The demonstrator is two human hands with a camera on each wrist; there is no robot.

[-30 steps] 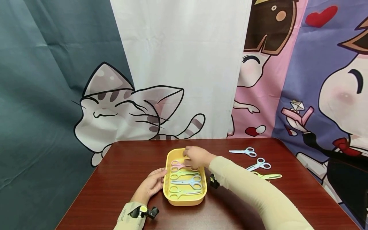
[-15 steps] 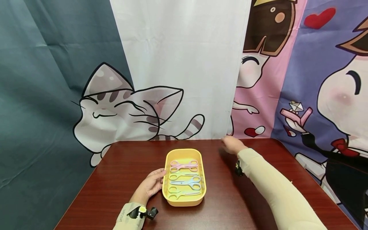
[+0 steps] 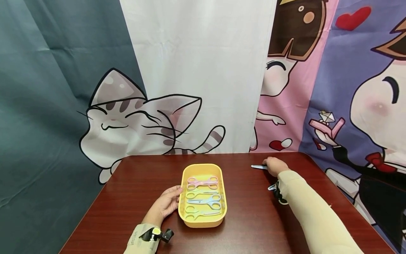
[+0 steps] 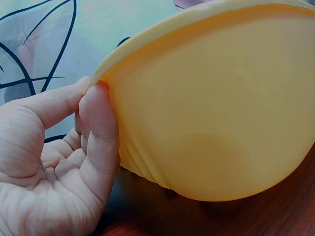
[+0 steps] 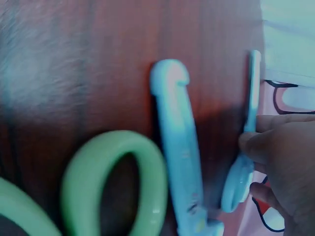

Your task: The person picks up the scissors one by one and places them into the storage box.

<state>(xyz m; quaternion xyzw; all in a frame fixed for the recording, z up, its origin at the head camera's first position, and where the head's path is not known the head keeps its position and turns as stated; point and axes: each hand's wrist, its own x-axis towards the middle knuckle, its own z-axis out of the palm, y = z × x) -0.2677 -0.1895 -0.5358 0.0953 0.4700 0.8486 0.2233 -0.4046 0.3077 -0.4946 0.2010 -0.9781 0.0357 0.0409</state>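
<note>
With thumb and finger, my left hand (image 3: 168, 201) pinches the left rim of a yellow plastic tray (image 3: 203, 223), seen close up in the left wrist view. Inside it lie pink scissors (image 3: 203, 183), green scissors (image 3: 196, 194), blue scissors (image 3: 207, 201) and yellow-green scissors (image 3: 203, 214). At the far right of the table, my right hand (image 3: 276, 166) pinches another pair of light blue scissors (image 5: 240, 179) near the handles. Its blade (image 3: 258, 167) points left, and the hand hides the handles from the head view.
Nearer me on the right lie a second loose pair of blue scissors (image 5: 179, 147) and green scissors (image 5: 157, 196), mostly behind my right forearm in the head view. A dark red-brown table (image 3: 142, 169) ends at a cartoon-printed curtain (image 3: 196, 70).
My right hand has left the tray, where it was over the pink scissors, and moved right to the far blue scissors, which it now grips. The left hand stays on the tray's rim.
</note>
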